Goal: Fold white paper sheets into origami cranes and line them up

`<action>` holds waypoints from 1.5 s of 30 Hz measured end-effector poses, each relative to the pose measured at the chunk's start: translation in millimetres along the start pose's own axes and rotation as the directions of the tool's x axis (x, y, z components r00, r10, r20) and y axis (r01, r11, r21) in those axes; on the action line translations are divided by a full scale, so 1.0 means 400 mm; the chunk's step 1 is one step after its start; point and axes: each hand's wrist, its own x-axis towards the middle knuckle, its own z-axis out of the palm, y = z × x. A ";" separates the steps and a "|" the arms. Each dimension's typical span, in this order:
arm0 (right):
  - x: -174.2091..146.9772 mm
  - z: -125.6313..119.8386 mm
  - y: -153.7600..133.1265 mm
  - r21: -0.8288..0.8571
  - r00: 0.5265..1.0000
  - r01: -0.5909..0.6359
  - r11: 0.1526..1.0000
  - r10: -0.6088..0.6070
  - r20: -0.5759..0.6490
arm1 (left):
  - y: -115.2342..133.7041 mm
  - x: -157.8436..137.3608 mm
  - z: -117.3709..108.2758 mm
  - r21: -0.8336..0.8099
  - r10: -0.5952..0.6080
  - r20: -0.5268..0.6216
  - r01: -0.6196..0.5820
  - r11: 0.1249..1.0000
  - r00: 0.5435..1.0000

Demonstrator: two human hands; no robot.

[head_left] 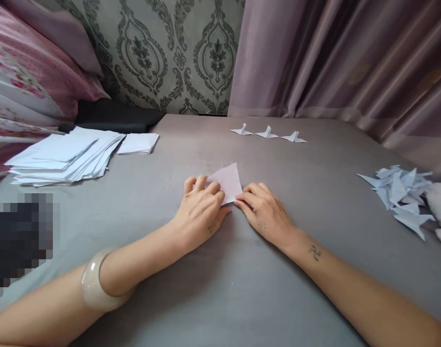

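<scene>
A small white sheet of paper (230, 182) lies on the grey cloth surface in front of me, partly hidden under my fingers. My left hand (200, 207) covers the paper's left part with bent fingers, its thumb along the near edge. At the lower right corner, my right hand (265, 209) pinches the paper between thumb and fingers. Whether the paper is folded under the left hand cannot be seen.
Three folded paper birds (267, 132) stand in a row at the back. A heap of folded paper birds (401, 188) lies at the right. To the left are a stack of paper sheets (66, 156) and a smaller paper stack (138, 143). Curtains (278, 58) hang behind.
</scene>
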 end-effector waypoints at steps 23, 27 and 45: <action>-0.009 -0.008 -0.008 0.013 0.993 -0.116 0.993 0.116 0.027 | -0.053 0.038 0.004 -0.133 0.068 0.134 -0.050 0.990 0.989; -0.003 -0.007 0.002 0.141 0.978 -0.208 0.968 0.202 0.054 | -0.065 0.044 0.019 -0.248 -0.041 0.124 0.071 0.966 0.991; 0.017 0.011 -0.005 0.183 0.934 -0.357 0.916 0.350 0.069 | -0.050 0.074 0.028 -0.379 -0.287 0.187 0.338 0.862 0.940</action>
